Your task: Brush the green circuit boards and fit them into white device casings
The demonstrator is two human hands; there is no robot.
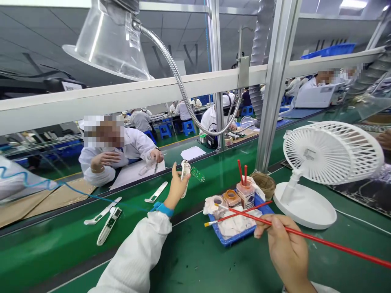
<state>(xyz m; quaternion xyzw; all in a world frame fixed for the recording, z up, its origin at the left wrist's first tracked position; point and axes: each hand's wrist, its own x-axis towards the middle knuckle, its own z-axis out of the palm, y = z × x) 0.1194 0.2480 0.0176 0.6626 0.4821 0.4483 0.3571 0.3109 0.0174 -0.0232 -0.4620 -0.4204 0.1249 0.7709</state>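
White casing (185,167), up in the air over the green strip (131,224), held out at the end of the person's left arm. Only the head view to go on here. The left hand (176,189) is curled closed around the casing, thumb and fingers pinching it, and a green circuit board (198,174) pokes out beside it. Can't tell whether the board is attached or just pinched there too.

The right hand (287,244) is closed pen-style on a long red brush (336,245), its tip over the little pots by the blue tray (227,242). A second brush (224,218) lies across that tray.

Three similar white parts lie on the strip left of the hand: a slim one (156,192), another (103,211) and a chunkier one (109,226).

Handling-wise, my guess is light, stiff plastic, maybe a bit slick. The board is probably the fragile bit, so I'd grip the casing by its long edges and keep fingers off the components.
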